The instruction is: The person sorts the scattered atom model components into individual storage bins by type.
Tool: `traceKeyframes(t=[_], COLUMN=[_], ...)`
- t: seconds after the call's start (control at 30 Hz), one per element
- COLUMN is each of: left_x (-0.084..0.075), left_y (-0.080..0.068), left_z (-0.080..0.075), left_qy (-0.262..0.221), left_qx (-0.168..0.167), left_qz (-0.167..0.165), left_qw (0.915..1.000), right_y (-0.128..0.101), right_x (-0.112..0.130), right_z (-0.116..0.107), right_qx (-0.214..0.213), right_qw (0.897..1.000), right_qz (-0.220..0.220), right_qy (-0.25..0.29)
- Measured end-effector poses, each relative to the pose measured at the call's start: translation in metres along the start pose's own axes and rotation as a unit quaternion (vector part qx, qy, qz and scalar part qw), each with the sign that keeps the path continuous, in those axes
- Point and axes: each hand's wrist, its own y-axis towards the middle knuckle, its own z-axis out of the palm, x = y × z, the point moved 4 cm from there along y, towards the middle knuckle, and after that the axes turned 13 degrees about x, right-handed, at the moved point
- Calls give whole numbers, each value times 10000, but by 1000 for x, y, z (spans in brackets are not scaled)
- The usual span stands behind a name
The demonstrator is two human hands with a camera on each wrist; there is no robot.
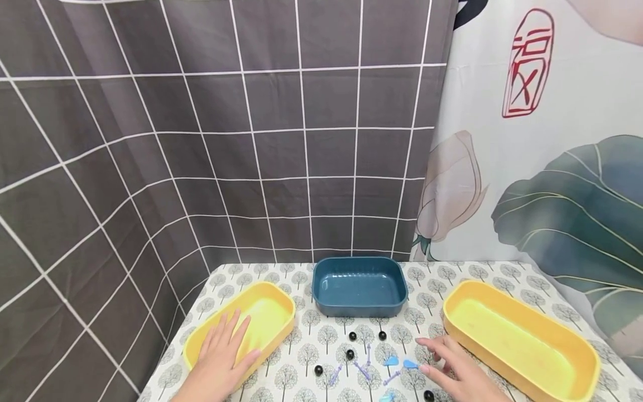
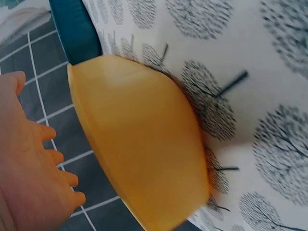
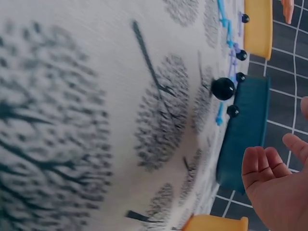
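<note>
In the head view my left hand (image 1: 219,357) is held over the left yellow tray (image 1: 273,324), fingers straight and spread, holding nothing. The left wrist view shows that hand (image 2: 36,163) beside the yellow tray's wall (image 2: 144,139); whether it touches the rim I cannot tell. My right hand (image 1: 454,368) hovers at the right of the small things, its fingers loosely bent and nothing in them. Nearest to it lies a blue drop-shaped piece (image 1: 410,364), with a black ball (image 1: 428,396) below. Another blue piece (image 1: 390,361) and a small purple stick (image 1: 392,378) lie further left.
Several more black balls (image 1: 350,354) and purple sticks (image 1: 361,371) are scattered mid-table on the tree-print cloth (image 1: 286,377). A dark blue tray (image 1: 359,310) stands at the back. A second yellow tray (image 1: 517,340) stands at the right. Curtains hang behind.
</note>
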Motion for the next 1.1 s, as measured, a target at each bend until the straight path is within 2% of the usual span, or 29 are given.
traceKeyframes(t=[0.13,0.27,0.43,0.6,0.73,0.83,1.0,1.1], left_x=[13,24,36,47,53,58,63,65], left_y=[-3,-6,-9,-10,-12,-13,-15,-15], left_z=[0,1,4,6,7,9,11,12], left_qy=[-3,-4,92,3,-107,-132,-182,-222], left_qx=[41,62,57,155,203,249,277,307], left_qz=[-42,-137,-246,-418,-518,-608,-683,-710], left_qw=[10000,9999,9996,9990,9984,9978,9971,9968], right_y=[-4,-7,-15,-21,-20,-17,-15,-15], right_x=[-7,-17,-26,-34,-38,-41,-44,-44], right_z=[5,9,17,26,29,30,32,33], right_qx=[156,448,304,236,142,258,576,598], right_qw=[9989,9965,9905,9845,9732,9641,9616,9624], right_qz=[-443,-682,-1335,-1728,-2294,-2630,-2680,-2648], right_qy=[33,168,151,162,-112,-237,-103,-21])
